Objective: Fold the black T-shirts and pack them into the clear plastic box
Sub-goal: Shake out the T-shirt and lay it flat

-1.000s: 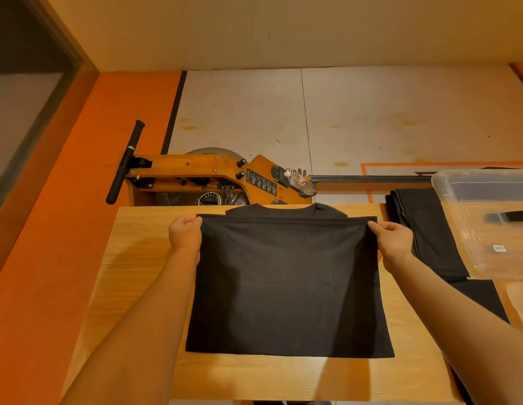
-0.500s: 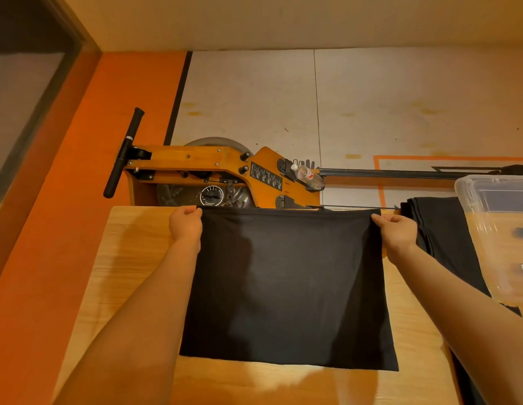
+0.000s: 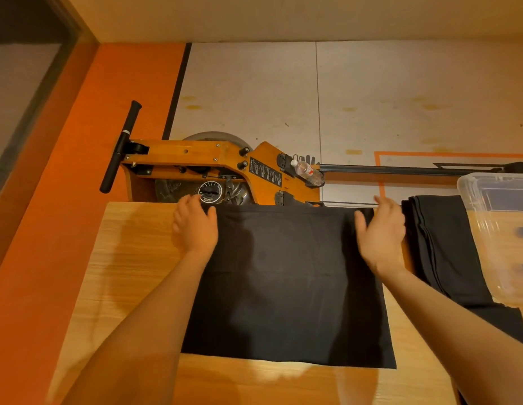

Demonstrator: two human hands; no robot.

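Head view shows the T-shirt (image 3: 286,282) lying flat on the table (image 3: 131,258), left hand (image 3: 196,226) and right hand (image 3: 380,232) with loosely spread fingers at its far corners, holding nothing, probably to smooth the fold.

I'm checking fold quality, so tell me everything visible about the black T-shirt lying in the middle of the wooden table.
The black T-shirt is plain matte knit cloth, folded into a flat, roughly square panel with no sleeves or collar showing. It lies on the light wooden table, its far edge at the table's back edge. The left hand and right hand rest with relaxed fingers on its far corners.
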